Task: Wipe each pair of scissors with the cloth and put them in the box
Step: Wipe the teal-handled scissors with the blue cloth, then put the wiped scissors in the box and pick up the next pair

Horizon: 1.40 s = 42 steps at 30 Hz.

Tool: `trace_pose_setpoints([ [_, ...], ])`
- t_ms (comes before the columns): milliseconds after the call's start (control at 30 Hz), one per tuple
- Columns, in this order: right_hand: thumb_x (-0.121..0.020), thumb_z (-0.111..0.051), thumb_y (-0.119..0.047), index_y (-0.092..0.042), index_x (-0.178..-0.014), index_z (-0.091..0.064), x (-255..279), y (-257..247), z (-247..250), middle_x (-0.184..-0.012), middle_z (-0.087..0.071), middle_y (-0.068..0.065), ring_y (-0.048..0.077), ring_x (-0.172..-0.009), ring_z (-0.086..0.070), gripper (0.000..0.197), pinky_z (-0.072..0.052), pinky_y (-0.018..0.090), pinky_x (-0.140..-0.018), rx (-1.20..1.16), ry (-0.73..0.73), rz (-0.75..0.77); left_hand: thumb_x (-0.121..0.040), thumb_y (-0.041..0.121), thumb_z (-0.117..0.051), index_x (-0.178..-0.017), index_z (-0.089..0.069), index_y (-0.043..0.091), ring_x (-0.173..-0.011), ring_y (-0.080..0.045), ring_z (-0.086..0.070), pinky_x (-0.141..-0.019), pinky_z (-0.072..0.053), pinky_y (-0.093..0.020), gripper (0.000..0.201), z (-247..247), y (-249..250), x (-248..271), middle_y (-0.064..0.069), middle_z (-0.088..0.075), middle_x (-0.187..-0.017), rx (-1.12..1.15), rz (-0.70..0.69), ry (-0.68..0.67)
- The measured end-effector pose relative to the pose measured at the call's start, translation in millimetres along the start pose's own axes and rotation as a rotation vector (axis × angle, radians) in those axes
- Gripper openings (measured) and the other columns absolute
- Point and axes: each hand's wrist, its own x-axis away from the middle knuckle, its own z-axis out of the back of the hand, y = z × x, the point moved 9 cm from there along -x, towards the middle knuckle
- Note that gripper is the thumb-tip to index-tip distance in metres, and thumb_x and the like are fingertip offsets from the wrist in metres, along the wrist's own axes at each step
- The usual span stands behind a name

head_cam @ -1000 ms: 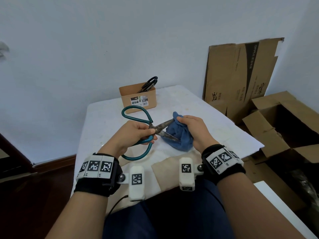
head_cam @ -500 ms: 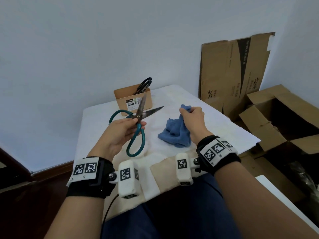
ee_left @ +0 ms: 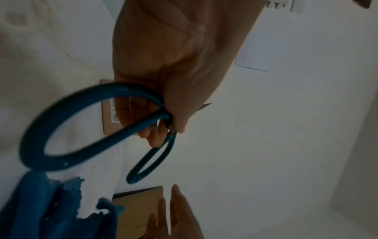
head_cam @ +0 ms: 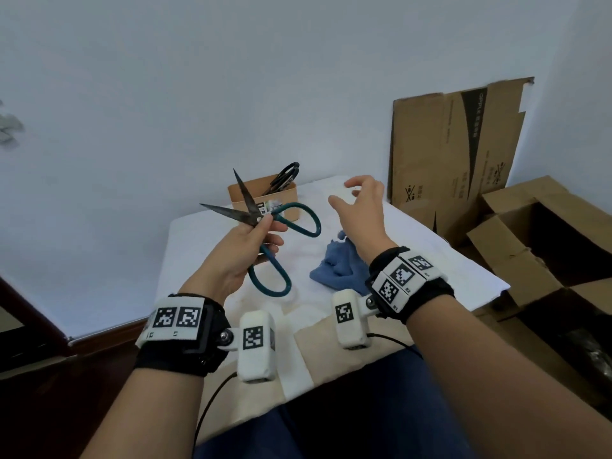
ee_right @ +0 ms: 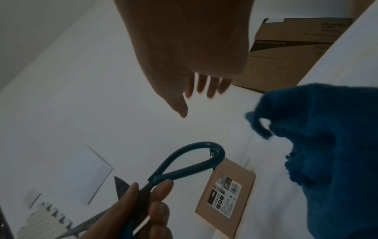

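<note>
My left hand (head_cam: pixel 255 233) pinches the green-handled scissors (head_cam: pixel 299 223) at the pivot, lifted above the table, with the dark blades spread and pointing up and left. Their handle loops (ee_left: pixel 61 129) show close in the left wrist view, and one loop (ee_right: pixel 194 161) in the right wrist view. My right hand (head_cam: pixel 359 207) hovers with fingers spread, holding nothing, to the right of the scissors. The crumpled blue cloth (head_cam: pixel 337 270) lies on the table below that hand. The small cardboard box (head_cam: pixel 284 197) stands at the table's far edge with black-handled scissors (head_cam: pixel 286 175) upright in it.
The white-covered table (head_cam: pixel 430 260) ends close on the right. Flattened cardboard (head_cam: pixel 457 150) leans on the wall and open cartons (head_cam: pixel 543 246) sit on the floor at right. My lap is at the near edge.
My right hand let go of the cloth and rose toward the scissors. My left hand turned the scissors so the blades point up-left and the handles face right.
</note>
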Motion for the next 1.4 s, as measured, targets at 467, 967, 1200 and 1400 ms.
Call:
trace_pose_setpoints([
  [467,-0.093,-0.058,-0.024,-0.017,-0.118,-0.058,28,-10,-70,-0.112,-0.068,0.005,0.021,-0.103,-0.062,0.026,-0.05,0.035,-0.092,0.265,-0.609,-0.041,-0.102,0.043,-0.049,-0.086,-0.074,0.018,-0.07,-0.01,-0.056,-0.061,-0.04,-0.023,0.039,11,32,-3,0.014,-0.058,-0.067,-0.39,-0.231,0.175],
  [967,-0.094,-0.057,-0.01,-0.01,-0.139,-0.048,26,11,-46,-0.118,-0.066,0.012,0.019,-0.108,-0.063,0.046,-0.041,0.026,-0.086,0.117,-0.483,-0.306,-0.092,-0.007,-0.06,-0.103,-0.069,0.016,-0.089,-0.021,-0.066,-0.089,-0.058,-0.037,0.027,3,2,-6,-0.009,-0.07,-0.102,-0.156,0.043,-0.093],
  [1200,-0.093,-0.058,-0.015,-0.011,-0.14,-0.047,24,11,-46,-0.124,-0.062,0.011,0.02,-0.113,-0.059,0.048,-0.044,0.03,-0.093,0.136,-0.462,-0.294,-0.092,-0.006,-0.063,-0.116,-0.065,0.006,-0.085,-0.025,-0.074,-0.08,-0.062,-0.033,0.026,2,-11,-6,-0.018,-0.072,-0.103,-0.067,0.095,-0.094],
  [1400,-0.092,-0.059,-0.017,-0.015,-0.14,-0.041,28,-5,-51,-0.127,-0.058,0.004,0.02,-0.114,-0.055,0.051,-0.045,0.037,-0.101,0.235,-0.508,-0.137,-0.094,-0.008,-0.058,-0.113,-0.062,0.002,-0.089,-0.026,-0.072,-0.075,-0.062,-0.03,0.022,-7,-7,-6,-0.019,-0.071,-0.107,0.074,0.076,-0.078],
])
